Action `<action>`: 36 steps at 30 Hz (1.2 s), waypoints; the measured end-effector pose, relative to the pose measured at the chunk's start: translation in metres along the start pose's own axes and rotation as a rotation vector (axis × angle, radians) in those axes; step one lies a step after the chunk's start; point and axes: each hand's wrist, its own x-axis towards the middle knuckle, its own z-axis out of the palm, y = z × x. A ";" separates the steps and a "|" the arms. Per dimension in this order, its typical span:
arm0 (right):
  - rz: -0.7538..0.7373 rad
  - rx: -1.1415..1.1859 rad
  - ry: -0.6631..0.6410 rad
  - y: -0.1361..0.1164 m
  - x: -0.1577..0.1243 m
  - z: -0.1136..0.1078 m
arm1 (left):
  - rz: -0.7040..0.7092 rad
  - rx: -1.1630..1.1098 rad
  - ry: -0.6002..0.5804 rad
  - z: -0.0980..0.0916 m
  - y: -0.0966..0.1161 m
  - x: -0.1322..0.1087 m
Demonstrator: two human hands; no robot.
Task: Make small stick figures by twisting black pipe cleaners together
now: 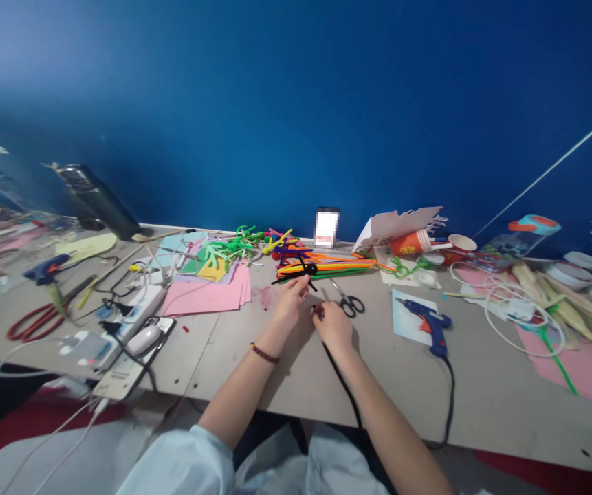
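My left hand (291,300) pinches a black pipe-cleaner figure (311,269), which has a round coiled body and several thin legs sticking out. Close beside it, my right hand (335,324) is closed on one end of a black pipe cleaner (343,381). The rest of that strand runs down past the front edge of the table. Black-handled scissors (351,304) lie just beyond my right hand. Behind the figure rests a bundle of orange, green and yellow pipe cleaners (347,265).
Right of my hands, a blue glue gun (432,325) lies partly on light paper, its cord trailing off the front edge. Pink paper (207,295), green pipe-cleaner pieces (238,242), a power strip (138,316) and red-handled scissors (38,323) lie left. A phone (326,228) leans against the blue wall.
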 end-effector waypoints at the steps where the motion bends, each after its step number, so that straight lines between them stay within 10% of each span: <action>1: -0.005 0.009 -0.003 0.001 0.000 0.001 | -0.013 -0.014 0.010 0.000 0.000 0.000; 11: -0.083 0.464 0.014 0.021 0.001 0.003 | -0.052 -0.032 0.073 0.003 0.004 -0.002; 18: 0.158 1.110 -0.385 0.020 0.003 -0.006 | -0.071 -0.033 0.052 0.004 0.003 -0.003; 26: -0.138 0.336 -0.003 0.008 -0.015 0.002 | -0.031 -0.083 0.073 -0.004 -0.002 0.005; 29: -0.226 0.124 -0.046 0.006 -0.020 0.001 | -0.034 -0.102 0.059 -0.005 -0.003 0.006; 36: -0.097 0.657 -0.164 0.011 -0.009 0.001 | -0.078 -0.105 0.106 0.001 0.004 0.001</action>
